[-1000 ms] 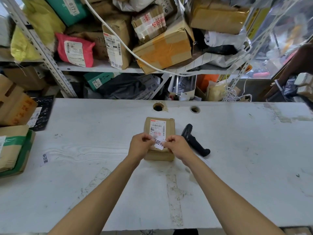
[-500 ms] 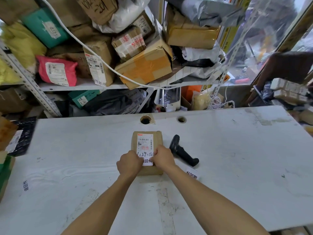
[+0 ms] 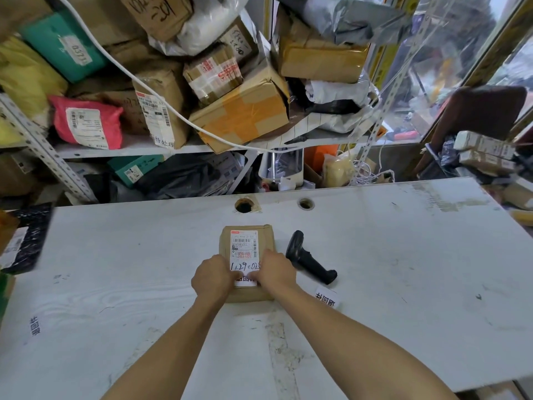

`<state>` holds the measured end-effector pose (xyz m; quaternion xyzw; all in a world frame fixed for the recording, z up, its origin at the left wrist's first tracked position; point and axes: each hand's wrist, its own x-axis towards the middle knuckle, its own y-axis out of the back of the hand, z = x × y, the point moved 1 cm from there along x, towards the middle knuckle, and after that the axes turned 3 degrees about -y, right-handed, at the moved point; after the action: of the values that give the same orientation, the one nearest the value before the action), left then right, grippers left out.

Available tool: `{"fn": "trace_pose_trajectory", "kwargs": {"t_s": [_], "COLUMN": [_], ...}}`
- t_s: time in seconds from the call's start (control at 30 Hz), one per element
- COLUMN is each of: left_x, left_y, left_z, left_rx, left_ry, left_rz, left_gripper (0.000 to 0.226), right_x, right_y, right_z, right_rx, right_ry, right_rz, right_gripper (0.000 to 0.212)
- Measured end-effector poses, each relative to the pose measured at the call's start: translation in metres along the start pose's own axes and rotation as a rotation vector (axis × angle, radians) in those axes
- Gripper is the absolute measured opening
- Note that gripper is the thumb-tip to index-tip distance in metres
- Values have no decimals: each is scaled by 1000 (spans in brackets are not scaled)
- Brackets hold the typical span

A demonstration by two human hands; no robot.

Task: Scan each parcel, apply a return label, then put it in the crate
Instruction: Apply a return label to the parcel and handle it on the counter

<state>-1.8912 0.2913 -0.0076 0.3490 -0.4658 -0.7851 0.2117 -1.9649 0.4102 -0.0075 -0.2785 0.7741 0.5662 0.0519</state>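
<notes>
Head view
Desk (image 3: 115,269): white, worn; two round holes near its far edge.
Parcel (image 3: 246,235): brown, flat on the desk, centre, near side of the holes; white shipping label (image 3: 243,248) on top with handwritten digits.
Return label (image 3: 245,282): small white slip at the near end of the parcel top, just below the shipping label, partly covered by fingers.
Left hand (image 3: 212,280): on the parcel's near left corner, fingertips pressing the return label; fingers bent, gripping nothing.
Right hand (image 3: 277,272): on the parcel's near right side, fingertips pressing the same label, touching the left hand's.
Scanner (image 3: 310,262): black, lying on the desk just right of the parcel, beside the right hand.
Loose labels: one (image 3: 327,297) right of the right forearm; one (image 3: 35,326) far left.
Shelf (image 3: 129,148): behind the desk, piled with parcels and bags.
</notes>
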Motion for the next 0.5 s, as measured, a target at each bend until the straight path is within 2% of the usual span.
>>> {"fn": "trace_pose_trajectory", "kwargs": {"t_s": [0.07,0.1,0.17,0.23,0.3,0.4,0.5], "left_x": [6,10,16,19,18,17,16], "left_y": [-2,-4,-8,-9,-11,-20,-19], "left_z": [-8,-12,-17,-19,-22,-33,-39], "left_rx": [-89,-148,-347,-579,-710,-726,-584], "left_ry": [12,-13,-174,-397,-508,-560,-599], "left_rz": [-2,-5,-58,-226,-411,-532,-409], "left_gripper": [68,81,100,112,122,132,150], "right_x": [0,0,2,6,8,1,-8], "right_y": [1,2,3,1,0,4,17], "right_z": [0,1,4,8,13,18,18], "right_rx": [-26,-34,-66,-70,42,140,107], "right_ry": [-19,-35,-44,16,101,173,223], "right_rz": [20,32,43,-22,-161,-253,-253], "right_gripper": [57,69,97,112,121,130,134]}}
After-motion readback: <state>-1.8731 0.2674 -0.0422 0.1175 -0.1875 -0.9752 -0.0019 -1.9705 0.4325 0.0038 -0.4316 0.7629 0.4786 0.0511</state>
